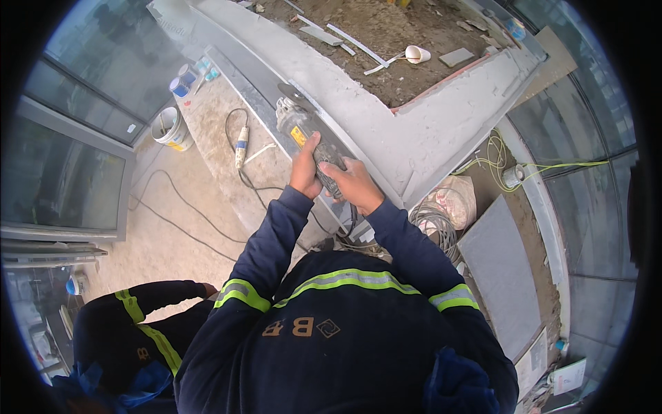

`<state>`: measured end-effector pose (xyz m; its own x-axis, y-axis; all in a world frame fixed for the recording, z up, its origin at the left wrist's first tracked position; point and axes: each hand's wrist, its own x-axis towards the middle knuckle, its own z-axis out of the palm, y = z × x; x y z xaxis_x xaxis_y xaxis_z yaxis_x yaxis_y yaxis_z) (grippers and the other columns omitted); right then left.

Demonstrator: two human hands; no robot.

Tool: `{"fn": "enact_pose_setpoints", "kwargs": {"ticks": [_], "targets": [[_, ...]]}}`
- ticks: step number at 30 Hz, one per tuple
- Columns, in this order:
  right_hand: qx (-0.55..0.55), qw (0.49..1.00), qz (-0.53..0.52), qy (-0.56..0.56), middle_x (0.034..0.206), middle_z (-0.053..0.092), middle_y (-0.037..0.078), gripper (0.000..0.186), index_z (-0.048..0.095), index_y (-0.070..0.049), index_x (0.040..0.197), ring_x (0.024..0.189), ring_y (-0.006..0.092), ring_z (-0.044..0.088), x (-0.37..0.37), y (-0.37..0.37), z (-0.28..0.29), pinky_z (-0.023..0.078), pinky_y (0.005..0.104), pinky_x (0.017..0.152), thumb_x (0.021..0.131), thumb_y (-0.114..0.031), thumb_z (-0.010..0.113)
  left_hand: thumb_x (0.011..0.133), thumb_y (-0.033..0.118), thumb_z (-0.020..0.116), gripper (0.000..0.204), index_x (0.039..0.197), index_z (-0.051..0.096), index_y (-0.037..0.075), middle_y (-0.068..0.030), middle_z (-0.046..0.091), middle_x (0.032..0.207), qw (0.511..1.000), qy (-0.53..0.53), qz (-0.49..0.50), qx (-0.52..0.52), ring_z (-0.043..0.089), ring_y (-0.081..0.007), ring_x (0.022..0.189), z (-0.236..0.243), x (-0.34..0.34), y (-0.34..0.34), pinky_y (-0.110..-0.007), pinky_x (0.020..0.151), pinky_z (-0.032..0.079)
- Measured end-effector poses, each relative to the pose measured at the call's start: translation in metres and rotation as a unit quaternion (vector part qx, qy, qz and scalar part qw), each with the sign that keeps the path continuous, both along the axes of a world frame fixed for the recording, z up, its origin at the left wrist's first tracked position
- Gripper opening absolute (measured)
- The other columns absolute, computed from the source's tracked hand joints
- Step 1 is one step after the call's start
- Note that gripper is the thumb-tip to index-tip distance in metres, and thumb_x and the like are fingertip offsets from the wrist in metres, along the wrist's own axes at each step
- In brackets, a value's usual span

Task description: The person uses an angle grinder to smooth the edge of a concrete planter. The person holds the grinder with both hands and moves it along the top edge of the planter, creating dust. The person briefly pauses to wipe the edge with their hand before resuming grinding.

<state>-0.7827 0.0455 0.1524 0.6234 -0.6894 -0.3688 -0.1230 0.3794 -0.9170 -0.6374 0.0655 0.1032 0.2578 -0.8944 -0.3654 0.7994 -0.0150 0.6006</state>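
Both my hands are wrapped round an angle grinder point(294, 119), held over the long grey stone edging of a raised planter. My left hand point(306, 170) grips the body from the left side, thumb along the top. Behind it, my right hand point(354, 181) closes round the rear of the handle, where the black cord point(353, 219) hangs down. The grinder's head points away from me, with its dark disc point(289, 91) by the edging slab point(258, 102). Whether the disc touches the stone I cannot tell.
A co-worker in a dark reflective jacket point(131, 338) is close on my left. Another corded power tool point(241, 148) lies on a dusty board, its cable trailing. A white bucket point(171, 129) stands farther left. Coiled cable point(438, 221), a sack point(460, 196) and a grey slab point(502, 259) lie to my right.
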Motion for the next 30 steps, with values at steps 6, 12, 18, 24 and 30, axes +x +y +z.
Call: {"fn": "enact_pose_setpoints", "kwargs": {"ticks": [6, 12, 18, 24, 30], "targets": [[-0.027, 1.0, -0.006, -0.013, 0.092, 0.069, 0.006, 0.039, 0.062, 0.006, 0.125, 0.067, 0.0092, 0.063, -0.043, 0.039, 0.005, 0.051, 0.0269, 0.054, 0.103, -0.025, 0.069, 0.105, 0.035, 0.064, 0.043, 0.133, 0.058, 0.002, -0.0102, 0.07, 0.109, 0.999, -0.044, 0.017, 0.004, 0.071, -0.0221, 0.094, 0.004, -0.045, 0.042, -0.039, 0.082, 0.06], [-0.02, 1.0, 0.01, 0.009, 0.093, 0.069, 0.007, 0.039, 0.063, 0.003, 0.123, 0.067, 0.0112, 0.065, -0.022, 0.016, -0.002, 0.052, 0.0274, 0.053, 0.103, -0.03, 0.069, 0.105, 0.037, 0.064, 0.039, 0.125, 0.059, 0.004, -0.0096, 0.069, 0.103, 1.0, -0.027, -0.004, 0.005, 0.07, -0.0228, 0.088, -0.001, -0.021, 0.02, -0.04, 0.079, 0.06], [-0.008, 1.0, 0.003, 0.024, 0.092, 0.069, 0.006, 0.042, 0.064, 0.002, 0.121, 0.066, 0.0119, 0.066, 0.004, -0.003, -0.001, 0.053, 0.028, 0.053, 0.102, -0.035, 0.069, 0.104, 0.039, 0.065, 0.039, 0.121, 0.059, 0.005, -0.0095, 0.068, 0.099, 1.0, -0.014, -0.011, -0.001, 0.071, -0.0241, 0.086, -0.011, 0.004, -0.004, -0.041, 0.077, 0.06], [-0.013, 1.0, -0.009, 0.014, 0.092, 0.069, 0.006, 0.036, 0.064, 0.003, 0.121, 0.068, 0.0107, 0.065, -0.032, 0.032, 0.01, 0.052, 0.0268, 0.054, 0.103, -0.028, 0.069, 0.105, 0.036, 0.064, 0.039, 0.126, 0.058, 0.004, -0.0102, 0.069, 0.105, 1.0, -0.027, 0.002, 0.014, 0.071, -0.0229, 0.091, 0.003, -0.033, 0.033, -0.04, 0.081, 0.06], [-0.003, 1.0, 0.004, 0.009, 0.092, 0.069, 0.005, 0.035, 0.064, 0.003, 0.121, 0.067, 0.0096, 0.065, -0.036, 0.027, 0.002, 0.052, 0.0261, 0.054, 0.103, -0.026, 0.069, 0.105, 0.037, 0.064, 0.04, 0.127, 0.058, 0.004, -0.0105, 0.07, 0.105, 1.0, -0.028, 0.003, 0.006, 0.071, -0.0231, 0.091, -0.003, -0.035, 0.033, -0.04, 0.081, 0.06]]}}
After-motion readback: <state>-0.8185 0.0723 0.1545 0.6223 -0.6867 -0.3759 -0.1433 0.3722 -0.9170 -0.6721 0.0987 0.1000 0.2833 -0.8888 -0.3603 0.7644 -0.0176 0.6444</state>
